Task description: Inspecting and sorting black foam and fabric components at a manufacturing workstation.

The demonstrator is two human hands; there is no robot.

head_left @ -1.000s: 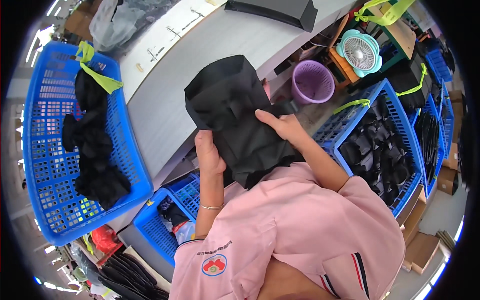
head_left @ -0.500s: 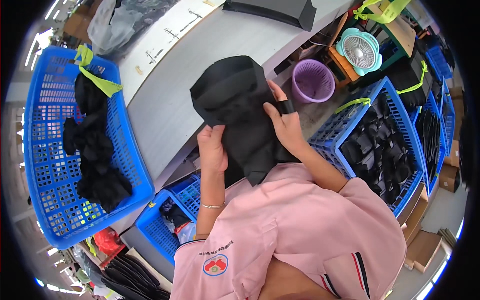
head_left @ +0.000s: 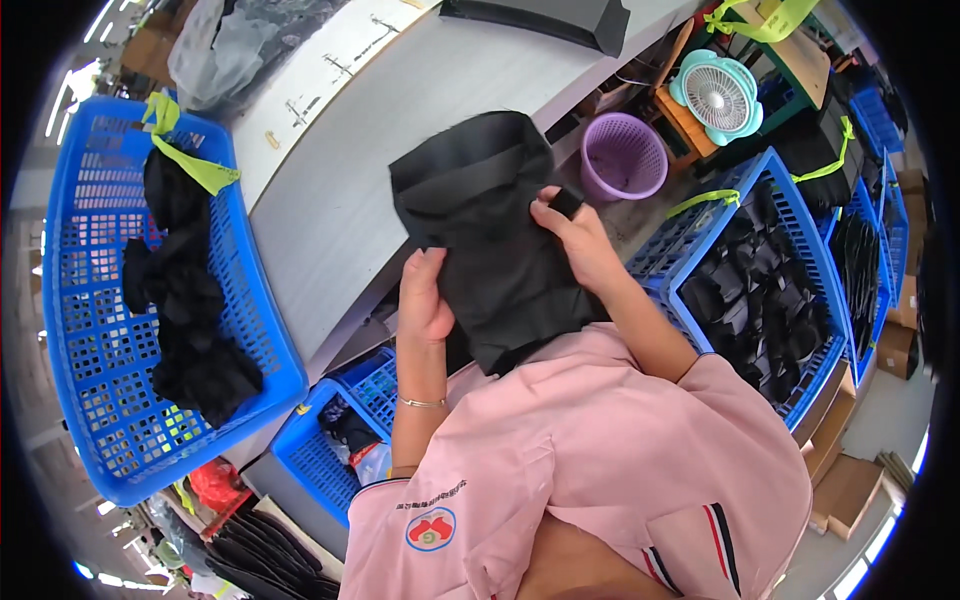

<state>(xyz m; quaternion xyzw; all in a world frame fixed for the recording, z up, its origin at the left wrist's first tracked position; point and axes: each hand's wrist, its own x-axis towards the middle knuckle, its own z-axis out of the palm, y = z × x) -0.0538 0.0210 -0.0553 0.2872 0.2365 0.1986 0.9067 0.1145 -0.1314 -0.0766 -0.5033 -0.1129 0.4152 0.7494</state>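
Observation:
Between my hands, in front of my chest, is a black fabric piece (head_left: 510, 265) that looks like a sleeve or pouch. Its wide upper end gapes and shows a dark inside, while its lower end reaches my pink shirt. My left hand (head_left: 424, 290) pinches the left edge, thumb on top. On the right edge my right hand (head_left: 580, 235) grips the fabric, and a black band (head_left: 566, 203) is around one of its fingers. Most of the fingers of both hands are hidden behind the cloth.
A grey table (head_left: 340, 200) lies beyond the fabric. Left stands a blue basket (head_left: 278, 330) with black cloth; right, another blue basket (head_left: 690, 235) full of black pieces. Past it are a purple bin (head_left: 625, 185) and a turquoise fan (head_left: 718, 97). A smaller blue crate (head_left: 300, 455) sits low left.
The fabric has spread flatter and its upper end has shifted slightly right. My right hand has moved a little down and right along its edge; my left hand keeps its pinch.

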